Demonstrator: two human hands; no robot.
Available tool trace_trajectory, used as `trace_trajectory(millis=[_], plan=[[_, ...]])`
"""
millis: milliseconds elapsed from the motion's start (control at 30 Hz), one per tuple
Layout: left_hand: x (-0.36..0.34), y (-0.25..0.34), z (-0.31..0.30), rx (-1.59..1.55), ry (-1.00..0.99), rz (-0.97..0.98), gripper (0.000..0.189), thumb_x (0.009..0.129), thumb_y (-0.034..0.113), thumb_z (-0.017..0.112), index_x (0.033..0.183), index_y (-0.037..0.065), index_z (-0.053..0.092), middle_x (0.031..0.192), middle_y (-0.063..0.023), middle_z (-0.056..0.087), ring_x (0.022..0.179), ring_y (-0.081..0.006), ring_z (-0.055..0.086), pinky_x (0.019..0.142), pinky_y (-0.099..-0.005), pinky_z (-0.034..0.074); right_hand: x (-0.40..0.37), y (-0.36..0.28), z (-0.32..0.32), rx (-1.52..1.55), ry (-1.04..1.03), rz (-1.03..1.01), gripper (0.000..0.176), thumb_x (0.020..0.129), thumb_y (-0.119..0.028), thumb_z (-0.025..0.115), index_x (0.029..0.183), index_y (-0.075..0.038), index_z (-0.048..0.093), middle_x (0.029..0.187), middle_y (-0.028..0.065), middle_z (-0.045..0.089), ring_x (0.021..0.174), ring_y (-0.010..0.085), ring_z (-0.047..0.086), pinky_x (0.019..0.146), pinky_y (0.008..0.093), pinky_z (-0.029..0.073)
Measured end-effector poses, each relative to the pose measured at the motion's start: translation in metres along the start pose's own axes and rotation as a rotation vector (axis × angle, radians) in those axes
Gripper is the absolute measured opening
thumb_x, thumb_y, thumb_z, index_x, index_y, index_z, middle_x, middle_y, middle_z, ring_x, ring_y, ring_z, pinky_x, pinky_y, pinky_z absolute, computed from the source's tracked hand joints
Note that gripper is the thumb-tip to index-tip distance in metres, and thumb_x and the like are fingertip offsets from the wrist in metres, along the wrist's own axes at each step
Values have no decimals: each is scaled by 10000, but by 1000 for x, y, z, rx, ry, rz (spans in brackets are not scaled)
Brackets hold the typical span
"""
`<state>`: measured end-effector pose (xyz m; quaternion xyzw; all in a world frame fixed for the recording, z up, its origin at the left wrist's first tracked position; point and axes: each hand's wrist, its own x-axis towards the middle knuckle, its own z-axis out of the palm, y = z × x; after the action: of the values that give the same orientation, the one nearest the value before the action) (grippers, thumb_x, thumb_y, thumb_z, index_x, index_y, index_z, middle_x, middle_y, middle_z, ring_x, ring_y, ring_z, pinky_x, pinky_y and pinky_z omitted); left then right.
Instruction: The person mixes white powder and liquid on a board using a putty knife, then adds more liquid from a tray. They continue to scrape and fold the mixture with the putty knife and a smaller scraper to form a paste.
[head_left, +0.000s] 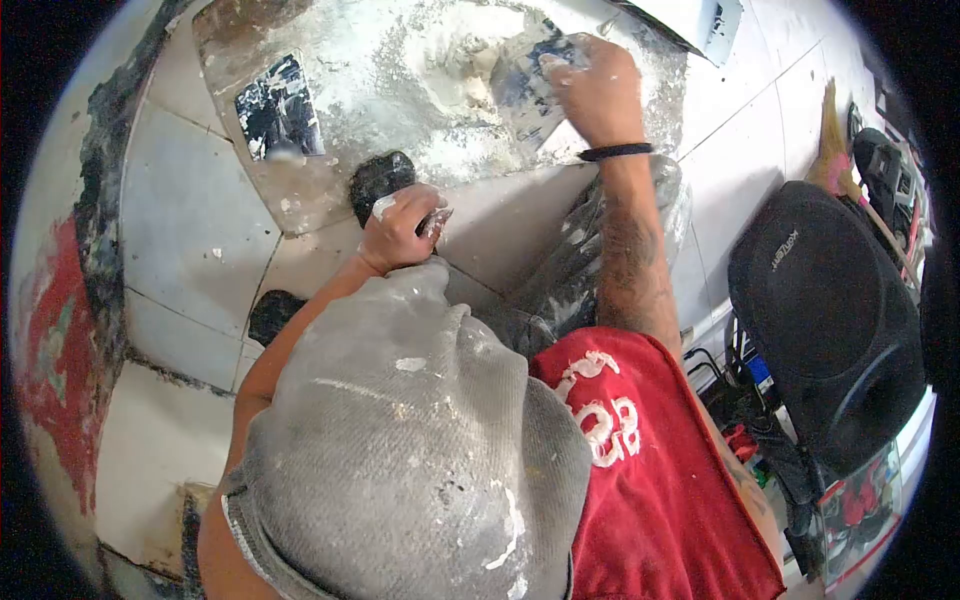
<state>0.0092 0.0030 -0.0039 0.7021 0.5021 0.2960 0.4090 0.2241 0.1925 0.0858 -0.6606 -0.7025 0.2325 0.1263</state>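
My right hand [600, 95] is closed on the top of a flat putty spreader [525, 95], dark blue and smeared with white, blurred by motion. It is pressed against a board [340, 190] coated in white and cream paste [465, 85]. Low and left of it, my left hand [400, 225] is curled with white paste on its fingers, close to the black toe of a shoe [380, 185]. What those fingers hold, if anything, is hidden. A second flat dark plate [280, 110], also streaked with white, lies on the board's left part.
White floor tiles [190, 210] surround the board. A large black speaker [810, 320] stands at the right, with a broom [830, 150] and cables behind and beside it. My grey, paint-spotted knee [400, 420] and red cloth with white letters [650, 470] fill the foreground.
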Motion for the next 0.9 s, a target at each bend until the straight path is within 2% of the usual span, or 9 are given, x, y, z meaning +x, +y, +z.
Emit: trace_trajectory(millis=[100, 233, 267, 533, 633, 700, 767, 833, 900], plan=[[-3, 5, -3, 14, 23, 4, 232, 687, 58, 682, 903, 21, 608, 926, -151, 622, 901, -323, 606, 792, -383, 502, 8, 14, -24, -210, -63, -64, 346, 739, -264, 682, 883, 49, 644, 748, 219, 632, 648, 301, 598, 644, 372, 475], [-1, 0, -3, -10, 25, 32, 238, 683, 50, 677, 908, 20, 602, 922, -152, 617, 885, -326, 607, 771, -375, 504, 15, 5, -56, 98, -208, -197, 295, 804, -164, 639, 1047, 2, 639, 843, 139, 680, 727, 157, 631, 670, 321, 502], [-1, 2, -4, -7, 19, 28, 242, 681, 47, 676, 909, 19, 600, 920, -152, 616, 880, -327, 608, 766, -372, 505, 19, 10, -57, 75, -203, -310, 325, 812, -164, 638, 1091, 3, 620, 866, 132, 679, 749, 158, 640, 685, 308, 511], [-4, 1, -3, 27, -2, 9, 272, 702, 102, 674, 957, 31, 609, 959, -153, 615, 903, -325, 610, 763, -373, 511, 29, 12, -57, 87, -270, -205, 351, 791, -136, 630, 1085, 54, 604, 876, 128, 676, 751, 141, 621, 675, 284, 508], [-3, 4, -6, 47, -41, 7, 336, 723, 180, 691, 1018, 39, 611, 1054, -160, 603, 984, -317, 600, 805, -382, 510, 24, 58, -42, 287, -167, -113, 354, 770, -114, 615, 1064, 82, 601, 889, 121, 673, 765, 147, 616, 708, 274, 500], [12, 16, -33, 54, 120, 8, 360, 726, 165, 690, 1035, 7, 594, 1060, -190, 592, 987, -357, 585, 836, -402, 493, 18, 45, -42, 565, -126, 19, 375, 723, -128, 610, 1028, 91, 607, 845, 115, 680, 755, 177, 624, 732, 290, 501], [34, 18, -66, 324, 337, -183, 393, 734, 155, 687, 1059, -30, 566, 1045, -222, 584, 988, -398, 562, 883, -438, 455, 15, 50, -37, 555, -133, 121, 380, 800, -117, 603, 1077, 138, 549, 925, 113, 665, 825, 145, 618, 758, 257, 495], [56, 3, -102, 524, 462, -446, 552, 744, 191, 702, 1173, -41, 445, 1187, -262, 483, 1127, -396, 459, 941, -449, 392, 8, 57, -26, 1128, -103, 298, 381, 797, -93, 618, 1107, 115, 541, 965, 105, 648, 838, 140, 614, 751, 258, 496], [75, -2, -142, 444, 357, -877, 670, 741, 291, 721, 1202, -70, 395, 1228, -282, 442, 1180, -390, 413, 951, -449, 380, 11, 55, -25, 1168, -126, 345, 345, 798, -58, 619, 1102, 91, 551, 1000, 98, 631, 877, 139, 605, 781, 259, 489]])
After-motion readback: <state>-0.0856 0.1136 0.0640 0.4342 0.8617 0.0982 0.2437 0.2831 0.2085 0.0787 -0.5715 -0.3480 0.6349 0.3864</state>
